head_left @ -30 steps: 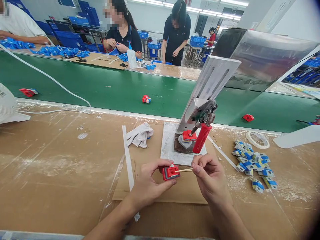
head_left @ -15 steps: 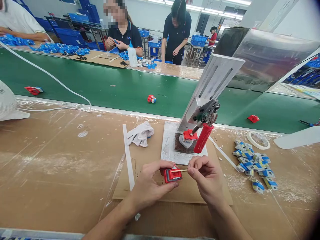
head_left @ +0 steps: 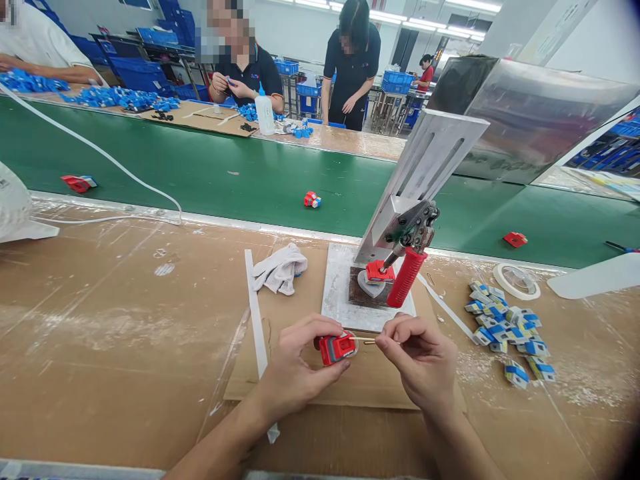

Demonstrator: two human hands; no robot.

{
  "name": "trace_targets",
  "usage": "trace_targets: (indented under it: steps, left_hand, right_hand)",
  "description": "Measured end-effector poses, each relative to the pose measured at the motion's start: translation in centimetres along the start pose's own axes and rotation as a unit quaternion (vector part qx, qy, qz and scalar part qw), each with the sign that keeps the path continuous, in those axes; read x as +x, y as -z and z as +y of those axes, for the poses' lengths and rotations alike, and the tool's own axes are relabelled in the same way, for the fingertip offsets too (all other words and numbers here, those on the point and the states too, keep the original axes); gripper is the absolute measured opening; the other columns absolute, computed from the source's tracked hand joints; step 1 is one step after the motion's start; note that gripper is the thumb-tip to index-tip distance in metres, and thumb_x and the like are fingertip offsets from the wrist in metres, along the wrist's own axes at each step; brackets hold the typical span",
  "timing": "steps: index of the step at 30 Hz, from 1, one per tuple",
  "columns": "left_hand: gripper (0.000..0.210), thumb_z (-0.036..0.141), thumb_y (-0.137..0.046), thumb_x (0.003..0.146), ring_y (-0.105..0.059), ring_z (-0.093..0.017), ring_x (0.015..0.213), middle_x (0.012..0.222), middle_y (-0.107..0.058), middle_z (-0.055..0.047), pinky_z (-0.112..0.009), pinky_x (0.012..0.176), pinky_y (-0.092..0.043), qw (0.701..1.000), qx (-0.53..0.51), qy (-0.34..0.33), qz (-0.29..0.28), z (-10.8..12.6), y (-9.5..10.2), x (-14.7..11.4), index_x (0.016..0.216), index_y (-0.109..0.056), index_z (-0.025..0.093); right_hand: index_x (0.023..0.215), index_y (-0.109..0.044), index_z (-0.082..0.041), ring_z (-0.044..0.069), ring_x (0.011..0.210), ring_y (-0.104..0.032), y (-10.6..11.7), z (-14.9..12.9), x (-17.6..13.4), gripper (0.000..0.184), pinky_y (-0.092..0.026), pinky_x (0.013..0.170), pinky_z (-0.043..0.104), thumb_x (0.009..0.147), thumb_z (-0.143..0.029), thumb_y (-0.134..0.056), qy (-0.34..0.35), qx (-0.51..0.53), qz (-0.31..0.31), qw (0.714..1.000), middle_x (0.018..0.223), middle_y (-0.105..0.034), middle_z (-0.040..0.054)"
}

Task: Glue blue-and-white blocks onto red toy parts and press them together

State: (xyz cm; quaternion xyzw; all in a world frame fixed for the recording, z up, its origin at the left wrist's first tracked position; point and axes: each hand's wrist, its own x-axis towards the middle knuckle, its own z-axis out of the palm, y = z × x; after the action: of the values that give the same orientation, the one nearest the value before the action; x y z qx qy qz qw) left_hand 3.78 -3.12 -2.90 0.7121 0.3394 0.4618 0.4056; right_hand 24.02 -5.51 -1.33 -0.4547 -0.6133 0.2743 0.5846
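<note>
Between the thumb and fingers of my left hand (head_left: 305,357) is a small red and grey plastic part (head_left: 335,348), held above the cardboard. My right hand (head_left: 417,353) pinches a thin pale stick (head_left: 363,339), whose far end reaches the right side of the red part. Just beyond my hands stands a toggle clamp with a red handle (head_left: 407,277), fixed to a slotted metal upright (head_left: 425,173). Under its plunger another red part (head_left: 379,270) sits on a heart-shaped grey block (head_left: 371,287).
A pile of blue, white and yellow parts (head_left: 505,320) lies right, near a tape roll (head_left: 517,280). White gloves (head_left: 283,267) lie left of the clamp. Behind runs a green conveyor belt (head_left: 225,180) carrying several red parts. Co-workers are across it.
My left hand has turned the red part and shifted it slightly left, so the stick now meets its right side. The pieces on the belt have moved right.
</note>
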Motion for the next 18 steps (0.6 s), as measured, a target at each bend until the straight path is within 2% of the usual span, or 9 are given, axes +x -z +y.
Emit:
trace_targets:
  steps: [4, 8, 10, 13, 15, 18]
  left_hand:
    - [0.023, 0.015, -0.078, 0.079, -0.07, -0.015, 0.093, 0.098, -0.073, -0.005, -0.023, 0.084, -0.056, 1.0, 0.007, -0.004, 0.005, 0.1, 0.1, 0.0, 0.1, -0.069, 0.02]
    - [0.022, 0.018, -0.078, 0.08, -0.071, -0.018, 0.098, 0.1, -0.074, -0.006, -0.027, 0.087, -0.056, 1.0, 0.008, 0.016, 0.015, 0.1, 0.1, -0.1, 0.1, -0.069, 0.02]
    - [0.023, 0.02, -0.078, 0.08, -0.071, -0.019, 0.099, 0.103, -0.075, -0.006, -0.028, 0.087, -0.056, 0.999, 0.013, 0.036, 0.024, -0.1, 0.2, -0.2, 0.101, -0.069, 0.021]
    - [0.025, 0.021, -0.077, 0.081, -0.071, -0.019, 0.099, 0.107, -0.075, -0.005, -0.028, 0.088, -0.056, 0.997, 0.014, 0.061, 0.041, -0.6, 0.3, -0.4, 0.104, -0.069, 0.023]
    - [0.025, 0.022, -0.076, 0.081, -0.071, -0.018, 0.101, 0.108, -0.075, -0.003, -0.027, 0.088, -0.056, 0.996, 0.013, 0.075, 0.051, -0.9, 0.3, -0.5, 0.105, -0.07, 0.024]
    - [0.025, 0.021, -0.076, 0.08, -0.071, -0.019, 0.103, 0.109, -0.075, -0.003, -0.028, 0.088, -0.055, 0.994, 0.018, 0.093, 0.061, -1.1, 0.4, -0.6, 0.104, -0.07, 0.025]
  right_hand:
    - [0.074, -0.053, -0.02, 0.009, 0.062, -0.058, 0.1, 0.0, 0.0, 0.024, -0.043, 0.053, 0.02, 0.082, -0.01, -0.074, 0.0, 0.003, -0.001, 1.0, 0.071, -0.065, -0.001]
    - [0.073, -0.054, -0.02, 0.009, 0.064, -0.059, 1.1, 0.1, 0.1, 0.024, -0.047, 0.056, 0.019, 0.083, -0.013, -0.074, -0.03, 0.034, 0.006, 0.999, 0.07, -0.064, -0.001]
    - [0.073, -0.055, -0.02, 0.01, 0.064, -0.06, 1.5, 0.3, 0.2, 0.023, -0.047, 0.055, 0.02, 0.084, -0.018, -0.075, -0.054, 0.019, -0.031, 0.998, 0.071, -0.064, -0.0005]
    - [0.073, -0.058, -0.019, 0.01, 0.058, -0.055, 1.4, 0.6, 0.3, 0.021, -0.041, 0.05, 0.022, 0.087, -0.025, -0.073, -0.069, -0.08, -0.133, 0.985, 0.069, -0.066, 0.0007]
    - [0.073, -0.061, -0.019, 0.009, 0.055, -0.051, 0.9, 1.0, 0.3, 0.019, -0.037, 0.05, 0.023, 0.087, -0.025, -0.072, -0.037, -0.149, -0.173, 0.973, 0.067, -0.066, 0.0001]
    - [0.074, -0.061, -0.019, 0.009, 0.057, -0.053, 0.3, 1.8, 0.2, 0.017, -0.037, 0.052, 0.023, 0.087, -0.022, -0.072, 0.01, -0.191, -0.19, 0.963, 0.068, -0.066, -0.0017]
